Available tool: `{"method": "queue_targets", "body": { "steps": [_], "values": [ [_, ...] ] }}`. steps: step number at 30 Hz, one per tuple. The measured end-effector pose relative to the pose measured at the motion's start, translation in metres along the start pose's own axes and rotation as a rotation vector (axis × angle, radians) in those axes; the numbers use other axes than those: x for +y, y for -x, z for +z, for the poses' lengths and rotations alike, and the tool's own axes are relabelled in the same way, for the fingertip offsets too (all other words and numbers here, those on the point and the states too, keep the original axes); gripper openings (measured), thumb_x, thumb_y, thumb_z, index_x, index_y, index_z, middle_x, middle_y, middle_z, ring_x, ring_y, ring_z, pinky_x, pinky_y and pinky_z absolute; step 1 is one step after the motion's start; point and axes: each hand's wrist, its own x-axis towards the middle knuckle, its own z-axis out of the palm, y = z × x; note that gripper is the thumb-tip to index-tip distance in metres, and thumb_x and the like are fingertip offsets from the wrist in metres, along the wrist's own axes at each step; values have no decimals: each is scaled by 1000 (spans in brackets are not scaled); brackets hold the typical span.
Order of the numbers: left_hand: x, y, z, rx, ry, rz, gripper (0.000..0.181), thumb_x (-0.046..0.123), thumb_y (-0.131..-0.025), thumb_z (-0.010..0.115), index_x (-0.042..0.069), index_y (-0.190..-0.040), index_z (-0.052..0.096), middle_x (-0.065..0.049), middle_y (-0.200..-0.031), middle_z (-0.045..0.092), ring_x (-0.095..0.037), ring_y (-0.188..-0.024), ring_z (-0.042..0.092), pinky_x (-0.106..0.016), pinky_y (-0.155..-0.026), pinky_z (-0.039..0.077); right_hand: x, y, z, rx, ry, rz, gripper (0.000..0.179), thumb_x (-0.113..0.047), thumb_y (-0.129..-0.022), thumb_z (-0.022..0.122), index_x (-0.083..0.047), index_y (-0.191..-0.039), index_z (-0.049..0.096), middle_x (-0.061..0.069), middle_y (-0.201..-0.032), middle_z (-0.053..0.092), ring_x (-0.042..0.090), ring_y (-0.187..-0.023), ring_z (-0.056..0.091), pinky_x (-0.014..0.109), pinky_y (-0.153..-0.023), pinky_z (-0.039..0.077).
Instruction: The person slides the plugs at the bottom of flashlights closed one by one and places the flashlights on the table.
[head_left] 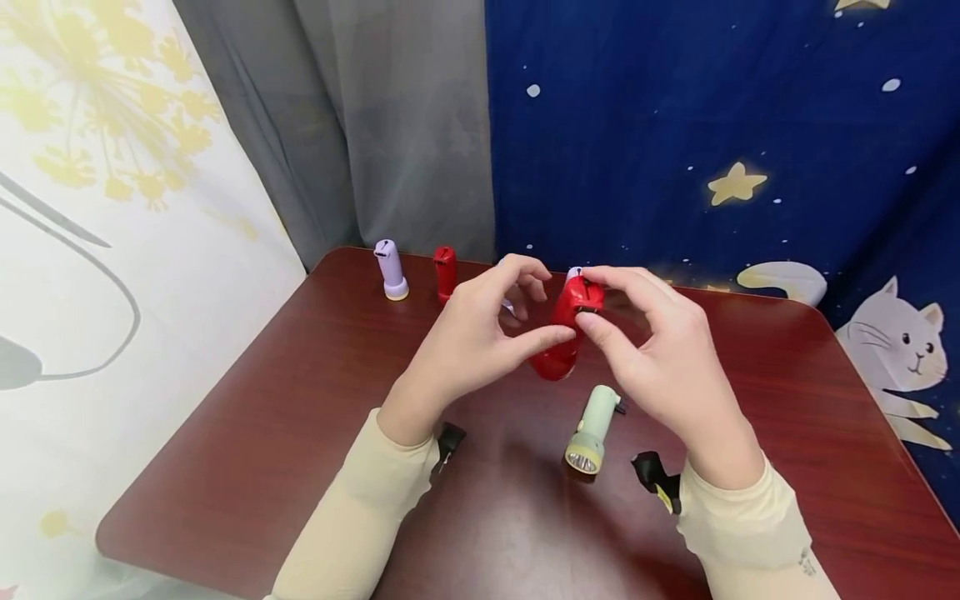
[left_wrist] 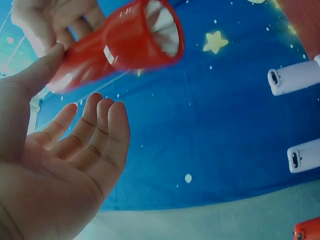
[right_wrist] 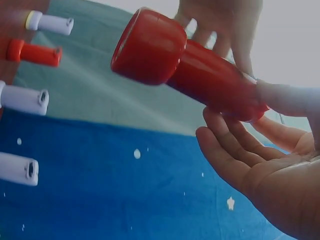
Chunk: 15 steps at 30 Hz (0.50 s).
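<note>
Hands (head_left: pixel 678 367) raised, right one (head_left: pixel 678 367) pinching red flashlight (head_left: pixel 567 312), left one (head_left: pixel 468 333) loosely spread alongside

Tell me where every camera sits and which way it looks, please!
Head: on the person's head, looking forward and down at the table and red flashlight; left hand, right hand and sleeves show.
Left wrist: on that wrist, looking past the left hand toward the red flashlight and blue curtain; both hands show.
Right wrist: on that wrist, looking past the right hand toward the red flashlight and purple flashlights; both hands show.
Both wrist views share the red flashlight and blue curtain.
</note>
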Motion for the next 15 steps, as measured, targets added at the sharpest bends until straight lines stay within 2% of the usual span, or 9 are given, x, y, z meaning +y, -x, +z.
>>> {"method": "queue_targets", "body": {
  "steps": [4,7,10,13,15],
  "values": [
    [-7,-1,-2,15,-2,-31,37,22,-91,86,12,-120,65,0,-102,69,-9,-79,64,-27,-73,63,8,-3,-11,10,37,70,44,0,-95,75,-8,-138,69,10,-127,72,-1,-104,66,3,-93,52],
    [-13,-1,0,-25,-7,-42,26,22,-95,82,12,-113,67,0,-98,68,-10,-80,64,-32,-73,63,18,-7,-19,-14,78,112,44,-2,-98,73,-9,-141,67,11,-129,70,10,-106,68,-1,-89,49],
    [-19,1,3,-79,-37,-61,18,23,-97,79,15,-108,67,3,-94,67,-9,-82,64,-33,-74,62,33,-13,-25,-70,137,167,44,-6,-100,71,-10,-144,65,12,-133,68,24,-109,70,-2,-87,46],
    [-26,6,7,-134,-89,-93,15,25,-98,78,18,-106,68,6,-92,67,-8,-81,63,-29,-75,59,51,-20,-29,-153,189,230,47,-11,-102,70,-10,-148,61,14,-135,64,32,-111,69,20,-96,59],
    [-29,10,8,-168,-123,-117,15,27,-99,77,20,-108,68,8,-94,68,-8,-82,63,-27,-76,58,64,-24,-31,-210,223,271,48,-13,-103,69,-9,-149,59,16,-136,62,35,-111,68,40,-99,61]
  ]
}}
